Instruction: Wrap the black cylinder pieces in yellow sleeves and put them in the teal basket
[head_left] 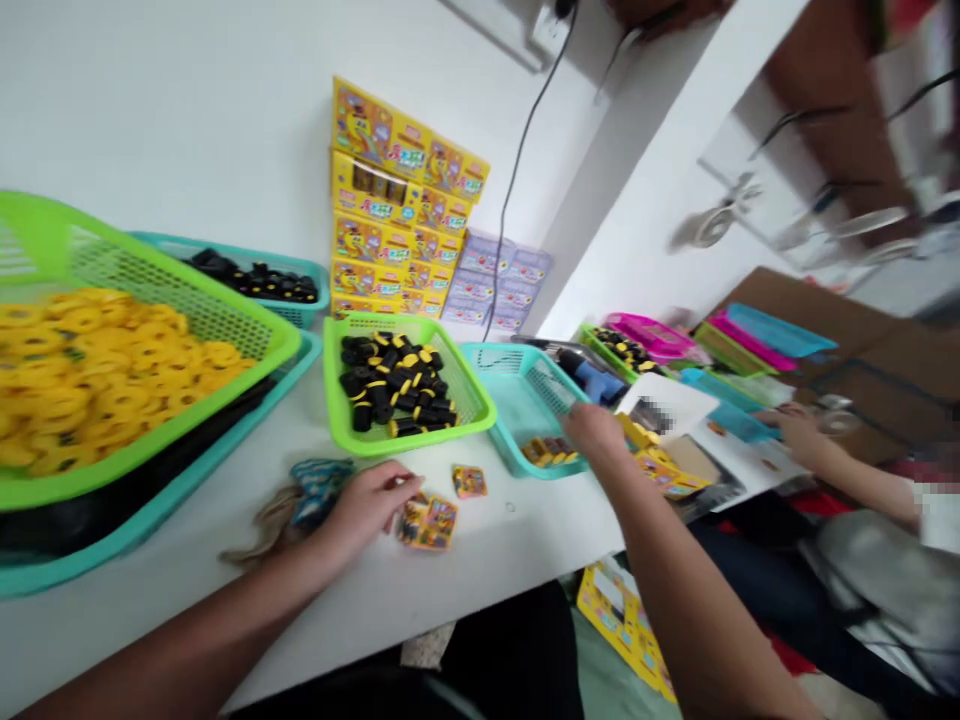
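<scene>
White worktable (510, 570) beneath everything. Small printed yellow packets (427, 522) at lower centre, left hand (367, 510) just beside them, fingers bunched together, any pinch unclear. Right hand (596, 435) over the rim of a teal plastic basket (501, 425) right of centre, fingers curled down and partly hidden. Lime-green basket (409, 445) of black-and-yellow rollers (394, 385) between the hands, farther up.

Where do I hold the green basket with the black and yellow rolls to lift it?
Take the bright green plastic mesh basket by its outer rim, likely at the near edge, coming from your side. That rim stands proud of the mesh wall, and the black-and-yellow rolls stay clear.
</scene>
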